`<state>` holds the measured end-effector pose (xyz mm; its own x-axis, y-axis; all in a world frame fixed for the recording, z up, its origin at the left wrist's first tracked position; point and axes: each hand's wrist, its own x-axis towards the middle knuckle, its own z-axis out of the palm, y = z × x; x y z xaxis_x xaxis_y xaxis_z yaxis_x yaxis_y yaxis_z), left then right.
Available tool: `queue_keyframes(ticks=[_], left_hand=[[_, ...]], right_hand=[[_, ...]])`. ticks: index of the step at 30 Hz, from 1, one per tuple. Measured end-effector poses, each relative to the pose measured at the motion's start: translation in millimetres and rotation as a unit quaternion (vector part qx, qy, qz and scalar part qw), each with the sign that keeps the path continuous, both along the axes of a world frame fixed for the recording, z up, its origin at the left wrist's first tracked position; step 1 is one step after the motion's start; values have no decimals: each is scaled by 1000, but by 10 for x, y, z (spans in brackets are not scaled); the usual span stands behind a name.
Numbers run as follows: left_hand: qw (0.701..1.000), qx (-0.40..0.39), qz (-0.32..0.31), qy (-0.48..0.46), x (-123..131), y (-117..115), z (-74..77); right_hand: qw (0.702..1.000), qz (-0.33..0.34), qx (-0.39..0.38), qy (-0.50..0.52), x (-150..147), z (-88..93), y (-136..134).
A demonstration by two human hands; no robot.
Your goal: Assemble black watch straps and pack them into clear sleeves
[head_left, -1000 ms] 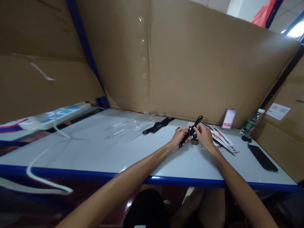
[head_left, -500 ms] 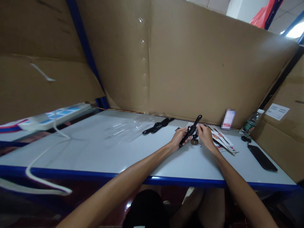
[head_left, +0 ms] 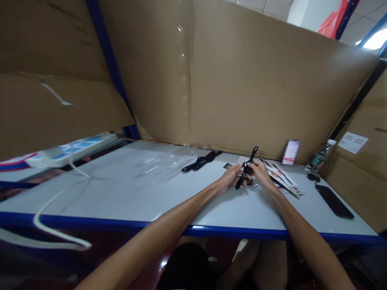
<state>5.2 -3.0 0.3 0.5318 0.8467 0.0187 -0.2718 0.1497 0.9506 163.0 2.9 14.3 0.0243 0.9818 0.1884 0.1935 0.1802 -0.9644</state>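
Both my hands are closed on a black spokeshave (head_left: 253, 156), held tilted above the table, one handle pointing up and away, the other down toward me. My left hand (head_left: 230, 177) grips it near the middle from the left. The fingers of my right hand (head_left: 260, 171) pinch at its centre, covering most of the body. Under the hands lie a small brownish piece (head_left: 249, 182) and a shiny metal bit (head_left: 255, 185), both partly hidden. To the left, more black spokeshaves (head_left: 201, 162) lie close together on the table.
Clear plastic bags (head_left: 161, 165) lie left of the spokeshaves. Printed cards (head_left: 286, 177), a bottle (head_left: 320, 157), a small black object (head_left: 313, 177) and a black phone (head_left: 334, 201) are to the right. A power strip (head_left: 75, 149) with a white cable is at left. Cardboard (head_left: 242, 88) walls the back.
The spokeshave has turned a little steeper in my hands, its lower handle shifting right. My right fingers have moved in over its centre.
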Motion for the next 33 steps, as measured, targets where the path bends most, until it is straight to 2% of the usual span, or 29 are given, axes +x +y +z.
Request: queue_keyframes(ticks=[2, 3, 6, 8, 10, 12, 13, 15, 16, 20, 23, 26, 30, 33], left_hand=[[1000, 13, 6, 5, -11, 17, 25], [999, 27, 30, 11, -26, 41, 32], [978, 97, 158, 97, -112, 160, 15], [926, 189, 247, 215, -188, 238, -13], [843, 299, 289, 341, -257, 277, -33], [766, 363, 291, 444, -305, 279, -32], [738, 374, 289, 482, -325, 274, -22], [699, 381, 289, 532, -372, 276, 10], [683, 386, 296, 545, -406, 289, 29], [623, 379, 323, 603, -638, 418, 54], [593, 332, 289, 675, -811, 510, -6], [577, 325, 283, 694, -878, 549, -80], [578, 316, 303, 689, -874, 579, -104], [588, 312, 304, 682, -881, 597, -97]], right_hand=[[997, -33, -19, 70, 117, 82, 20], [994, -51, -24, 95, 198, 125, 30], [989, -118, -18, 91, 465, 218, 68], [983, -181, -29, -1, 594, 226, 91], [961, -222, -24, -164, 646, 197, 99], [912, -230, -13, -338, 631, 153, 82], [885, -224, -11, -407, 608, 133, 65], [843, -214, -16, -493, 556, 106, 26], [831, -209, -20, -516, 533, 99, 8], [811, -188, -45, -552, 496, 98, -17], [797, -179, -72, -573, 501, 104, -21], [775, -182, -80, -600, 495, 126, -63], [739, -190, -8, -646, 392, 185, -117], [736, -100, 50, -668, 222, 212, -74]])
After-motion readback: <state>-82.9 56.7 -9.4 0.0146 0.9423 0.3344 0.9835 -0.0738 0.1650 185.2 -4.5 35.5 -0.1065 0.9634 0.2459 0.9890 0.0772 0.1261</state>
